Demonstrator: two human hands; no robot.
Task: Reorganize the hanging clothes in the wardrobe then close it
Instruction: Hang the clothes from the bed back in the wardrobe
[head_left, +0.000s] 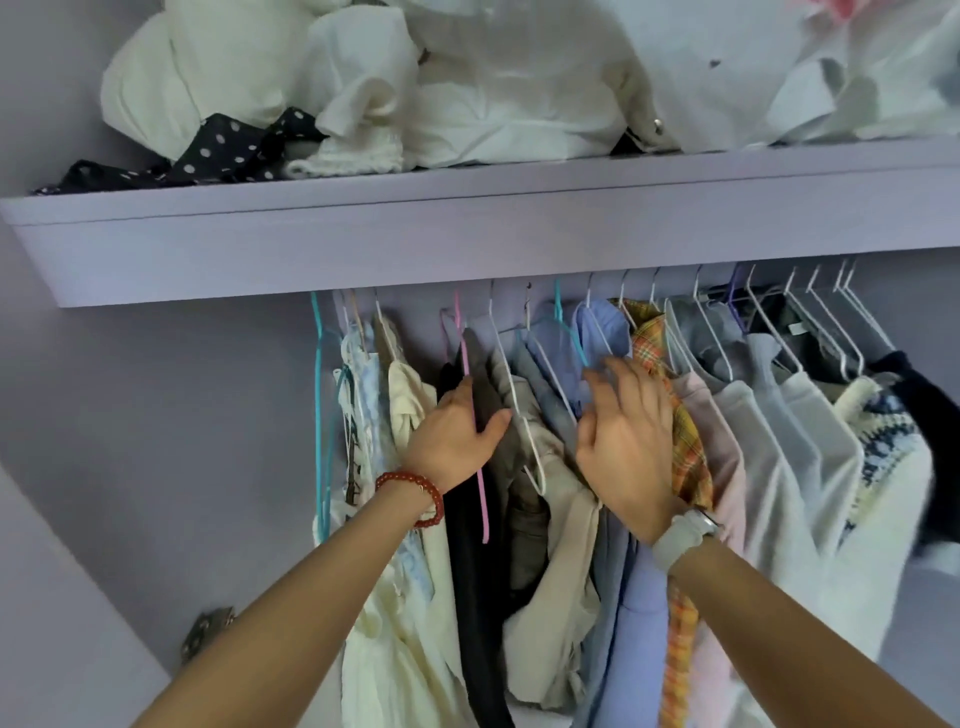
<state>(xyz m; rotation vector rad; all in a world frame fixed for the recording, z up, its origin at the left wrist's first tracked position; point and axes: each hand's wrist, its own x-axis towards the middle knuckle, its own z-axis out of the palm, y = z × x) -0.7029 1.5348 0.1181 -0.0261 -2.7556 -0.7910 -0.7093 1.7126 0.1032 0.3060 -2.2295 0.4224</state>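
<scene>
A row of clothes hangs on wire hangers under a lilac shelf (363, 244) inside the open wardrobe. My left hand (457, 431), with a red bead bracelet at the wrist, is pushed between a black garment (467, 571) and a dark olive one (491, 395), fingers hidden in the cloth and thumb pressed on the olive fabric. My right hand (628, 436), with a grey watch, lies flat with spread fingers on blue shirts (558, 364), next to an orange plaid shirt (685, 457). A beige garment (561, 561) hangs between my hands.
Cream tops (395, 597) and an empty teal hanger (319, 415) hang at the left end. Pale grey, pink and white garments and a patterned knit (883, 447) fill the right. Crumpled white clothes (467, 78) and a polka-dot cloth (218, 150) lie on the shelf. A door hinge (208, 631) sits low left.
</scene>
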